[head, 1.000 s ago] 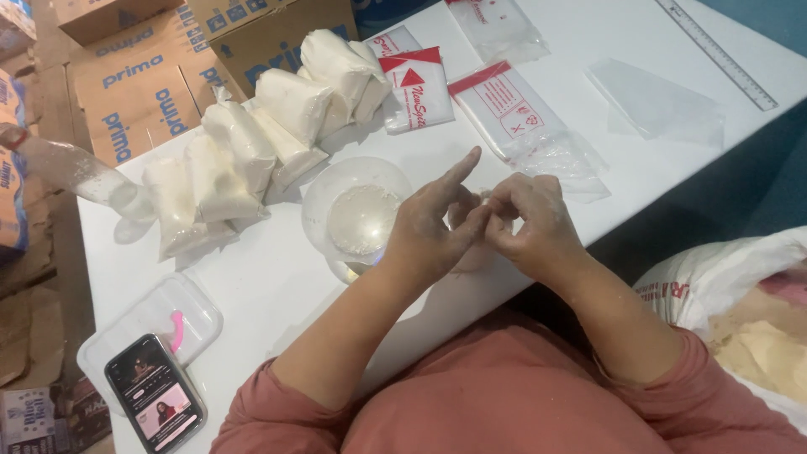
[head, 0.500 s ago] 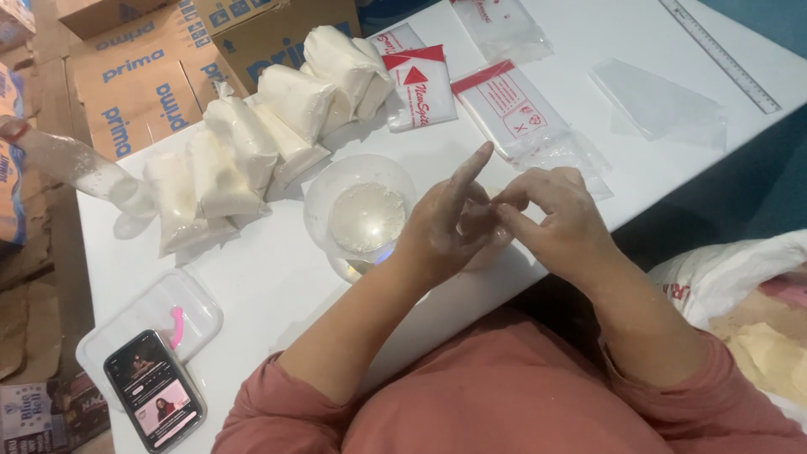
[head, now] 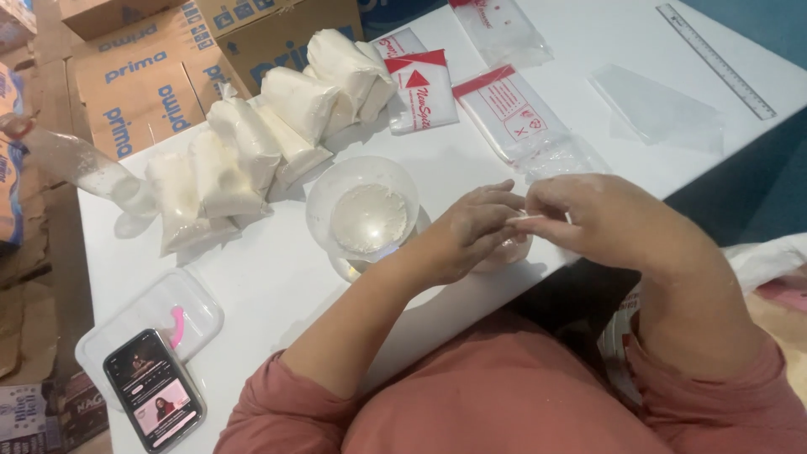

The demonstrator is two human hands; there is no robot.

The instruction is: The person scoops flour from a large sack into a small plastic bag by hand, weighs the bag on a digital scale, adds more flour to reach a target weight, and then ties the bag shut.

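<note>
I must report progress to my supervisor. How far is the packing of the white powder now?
Done: a row of filled white bags lies on the table. In hand: the left hand and right hand pinch a small clear bag together; its content is hidden. Left: powder remains in the clear bowl, and empty bags with red tops wait behind.

White table [head: 277, 277] runs diagonally from lower left to upper right of the frame. Cardboard boxes [head: 143, 84] stand along its upper left edge. Brown floor [head: 50, 252] shows at left. Lighting: even, soft shadows
</note>
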